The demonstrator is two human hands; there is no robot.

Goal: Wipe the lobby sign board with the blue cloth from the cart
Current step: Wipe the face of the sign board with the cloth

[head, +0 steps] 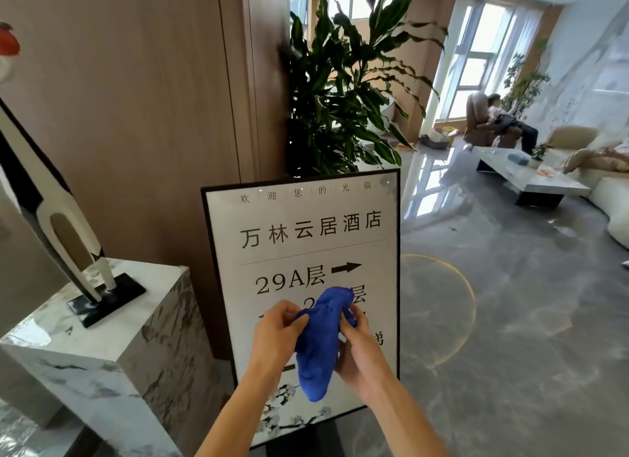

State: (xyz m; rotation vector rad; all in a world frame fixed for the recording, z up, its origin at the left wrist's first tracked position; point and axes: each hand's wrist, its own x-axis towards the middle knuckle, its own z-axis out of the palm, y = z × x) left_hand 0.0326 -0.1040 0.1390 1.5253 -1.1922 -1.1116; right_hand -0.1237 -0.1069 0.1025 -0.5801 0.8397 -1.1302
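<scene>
Cloth: the blue cloth [318, 344] is hanging bunched between both hands, in front of the sign board's lower half.
Left hand [275, 337]: fingers are curling round and pinching the cloth's upper left edge.
Right hand [360, 349]: fingers are gripping the cloth's right side.
Sign board [306, 239]: standing upright, black-framed, white-faced, with blossom art at the bottom.
Writing: "欢迎您的光临", "万林云居酒店", "29A层" with an arrow pointing right.
Surroundings: a marble pedestal [112, 341] is standing at the left, a potted plant [343, 92] behind the board.
</scene>
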